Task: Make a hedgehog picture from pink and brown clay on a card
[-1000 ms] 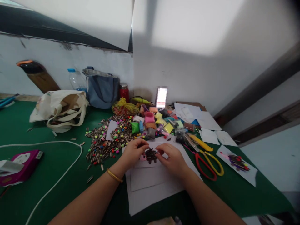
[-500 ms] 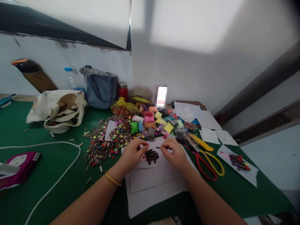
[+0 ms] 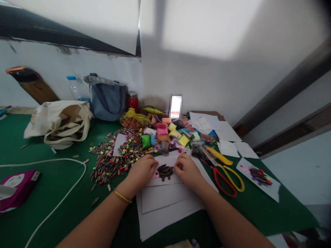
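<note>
A hedgehog figure [image 3: 165, 173] lies on white paper sheets [image 3: 165, 198], with a pink head to the left and dark sunflower seeds as spines on a brown body with short feet. My right hand [image 3: 188, 172] is pinched at the right end of the spines, its fingertips on a dark sunflower seed that they mostly hide. On the other side my left hand [image 3: 143, 171] is closed beside the pink head, fingertips together; whatever they hold is hidden. A gold bangle [image 3: 122, 196] circles my left wrist.
Sunflower seeds [image 3: 108, 168] mixed with coloured pompoms are heaped to the left. Packets of coloured clay [image 3: 162, 129] crowd the back. Red and yellow scissors [image 3: 227, 179] and a yellow cutter [image 3: 219, 156] lie right, before another hedgehog card [image 3: 260, 177]. A white cable [image 3: 64, 191] crosses the left side.
My right hand has brought the dark seed down to the right end of the hedgehog's spines. My left hand stays closed near the head. The whole view has shifted slightly.
</note>
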`<state>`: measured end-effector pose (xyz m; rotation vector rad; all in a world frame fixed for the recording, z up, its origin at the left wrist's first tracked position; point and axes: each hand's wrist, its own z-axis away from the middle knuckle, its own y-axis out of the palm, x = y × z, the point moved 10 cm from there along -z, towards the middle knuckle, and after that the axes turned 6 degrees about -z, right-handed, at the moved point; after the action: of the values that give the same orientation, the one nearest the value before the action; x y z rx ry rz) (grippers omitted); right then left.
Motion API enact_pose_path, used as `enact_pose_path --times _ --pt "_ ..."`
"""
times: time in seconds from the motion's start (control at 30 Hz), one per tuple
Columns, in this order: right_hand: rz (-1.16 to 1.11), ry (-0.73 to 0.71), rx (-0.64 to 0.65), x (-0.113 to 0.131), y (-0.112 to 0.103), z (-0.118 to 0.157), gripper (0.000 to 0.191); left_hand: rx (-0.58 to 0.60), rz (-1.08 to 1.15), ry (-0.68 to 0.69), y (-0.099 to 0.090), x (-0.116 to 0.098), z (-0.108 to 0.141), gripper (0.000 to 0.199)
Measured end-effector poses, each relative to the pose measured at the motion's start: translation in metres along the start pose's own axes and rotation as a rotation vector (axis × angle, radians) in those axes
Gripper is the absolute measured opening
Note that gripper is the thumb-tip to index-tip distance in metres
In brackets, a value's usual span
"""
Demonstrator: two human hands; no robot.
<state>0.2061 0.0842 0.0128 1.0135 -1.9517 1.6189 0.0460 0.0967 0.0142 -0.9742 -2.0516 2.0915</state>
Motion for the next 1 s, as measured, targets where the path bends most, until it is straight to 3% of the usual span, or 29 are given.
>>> enact_pose_path --times 0.57,1.0 --pt "0.021 -0.026 0.016 0.002 0.006 -0.002 0.014 0.009 -0.002 -0.001 0.001 0.000 0.001 0.029" --pt "0.004 0.012 0.064 -0.012 0.015 -0.006 0.014 0.003 -0.017 -0.004 0.001 0.001 0.001 0.028"
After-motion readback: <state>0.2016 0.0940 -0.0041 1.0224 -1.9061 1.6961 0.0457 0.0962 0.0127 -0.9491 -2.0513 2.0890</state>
